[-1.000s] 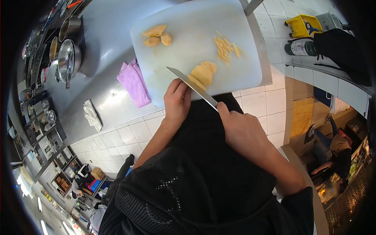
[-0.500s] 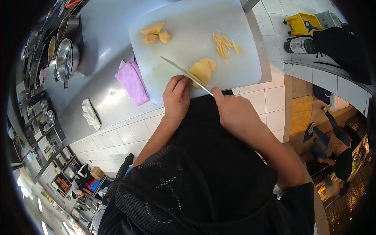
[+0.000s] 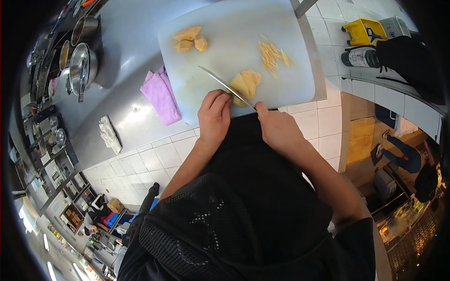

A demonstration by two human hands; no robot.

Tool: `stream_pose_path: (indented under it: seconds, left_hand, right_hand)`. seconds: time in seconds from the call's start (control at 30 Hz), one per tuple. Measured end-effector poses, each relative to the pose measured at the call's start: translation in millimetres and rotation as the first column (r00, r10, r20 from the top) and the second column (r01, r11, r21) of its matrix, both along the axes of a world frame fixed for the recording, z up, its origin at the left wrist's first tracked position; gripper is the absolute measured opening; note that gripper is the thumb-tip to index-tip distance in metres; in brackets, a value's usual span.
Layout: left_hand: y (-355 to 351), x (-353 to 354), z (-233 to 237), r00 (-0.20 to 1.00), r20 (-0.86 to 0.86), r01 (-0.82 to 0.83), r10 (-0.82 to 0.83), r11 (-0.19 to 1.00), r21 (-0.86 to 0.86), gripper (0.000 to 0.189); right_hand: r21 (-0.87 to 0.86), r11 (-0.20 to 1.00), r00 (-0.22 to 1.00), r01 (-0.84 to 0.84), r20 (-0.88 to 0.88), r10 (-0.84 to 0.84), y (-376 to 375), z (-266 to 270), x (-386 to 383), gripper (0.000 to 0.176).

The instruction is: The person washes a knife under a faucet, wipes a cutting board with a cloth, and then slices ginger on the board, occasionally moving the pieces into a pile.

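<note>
My right hand [image 3: 281, 129] is closed round the handle of a knife [image 3: 220, 83], whose blade slants across the white cutting board [image 3: 197, 100]. Beside the blade, the curled fingers of my left hand [image 3: 214, 112] press on a pale yellow piece, mostly hidden under blade and fingertips. Thin yellow slices [image 3: 246, 83] lie fanned out just past the knife. Farther up the board is a heap of thin strips [image 3: 272, 57]. Several peeled chunks [image 3: 186, 33] rest near its upper left corner.
Left of the board, a purple cloth [image 3: 160, 98] and a white cloth [image 3: 108, 135] lie on the metal counter [image 3: 126, 110]. Metal bowls [image 3: 83, 68] stand at the far left. A yellow bucket [image 3: 363, 32] is at upper right. Another person [image 3: 408, 159] is at far right.
The whole view has shifted slightly. The knife sits a little differently over the piece, with the handle end lower against the board. The person at far right has changed posture.
</note>
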State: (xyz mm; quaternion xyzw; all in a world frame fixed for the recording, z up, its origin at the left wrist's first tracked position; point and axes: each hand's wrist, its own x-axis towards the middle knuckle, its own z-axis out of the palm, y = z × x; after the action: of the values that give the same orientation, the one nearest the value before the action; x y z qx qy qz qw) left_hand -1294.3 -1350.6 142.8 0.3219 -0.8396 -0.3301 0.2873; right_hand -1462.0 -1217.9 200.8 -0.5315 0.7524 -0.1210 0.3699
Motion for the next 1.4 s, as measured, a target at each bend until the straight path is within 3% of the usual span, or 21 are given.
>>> stream_pose_path:
  seconds: [0.07, 0.17, 0.23, 0.33, 0.4, 0.57, 0.87, 1.07, 1.23, 1.4]
  left_hand:
    - [0.2, -3.4, 0.5, 1.000, -0.019, -0.022, 0.024, 0.996, 0.082, 0.018]
    - [-0.2, -2.2, 4.0, 1.000, 0.014, -0.013, 0.012, 0.999, 0.031, 0.019]
    - [-1.7, -3.6, 2.9, 1.000, 0.021, -0.003, 0.003, 1.000, -0.003, 0.019]
    - [1.8, -0.7, -2.3, 1.000, -0.001, -0.030, 0.030, 1.000, 0.001, 0.020]
    - [0.6, -1.2, -1.2, 1.000, -0.005, -0.029, 0.029, 1.000, 0.007, 0.020]
    - [-0.4, 1.3, -1.4, 1.000, 0.005, -0.026, 0.025, 1.000, 0.012, 0.022]
    - [-4.3, 3.4, -4.7, 1.000, 0.017, -0.007, 0.006, 1.000, 0.010, 0.023]
    - [-5.0, 2.2, -4.8, 1.000, -0.011, 0.003, -0.003, 1.000, 0.020, 0.023]
    - [-5.5, 0.1, -4.2, 1.000, -0.029, 0.005, -0.004, 0.999, 0.034, 0.018]
    - [-3.9, -1.8, -5.5, 1.000, -0.028, 0.007, -0.006, 0.998, 0.057, 0.018]
  right_hand:
    - [0.007, 1.000, 0.999, 0.028, 0.041, -0.029, -2.8, 3.0, -9.6, 0.024]
    - [-0.097, 0.995, 0.999, -0.019, 0.032, 0.023, -8.2, 28.2, -11.0, 0.021]
    - [-0.070, 0.988, 0.989, -0.141, -0.050, 0.138, -4.1, 64.2, -9.2, 0.024]
    - [0.058, 0.989, 0.991, -0.134, -0.007, 0.135, 7.0, 94.1, -7.4, 0.033]
    - [0.102, 0.987, 0.992, -0.127, 0.002, 0.127, 10.6, 95.7, -3.4, 0.034]
    - [0.019, 0.986, 0.977, -0.165, -0.132, 0.167, 13.2, 95.9, 1.2, 0.029]
    - [0.012, 0.986, 0.975, -0.165, -0.146, 0.165, 14.7, 100.3, 1.9, 0.030]
    - [0.045, 0.989, 0.983, -0.140, -0.111, 0.144, 9.2, 85.8, 3.9, 0.026]
    - [-0.062, 0.997, 0.999, -0.045, -0.034, 0.043, 2.9, -1.3, 2.1, 0.023]
    - [-0.055, 0.998, 1.000, -0.019, -0.005, 0.019, -3.2, 10.0, -15.7, 0.025]
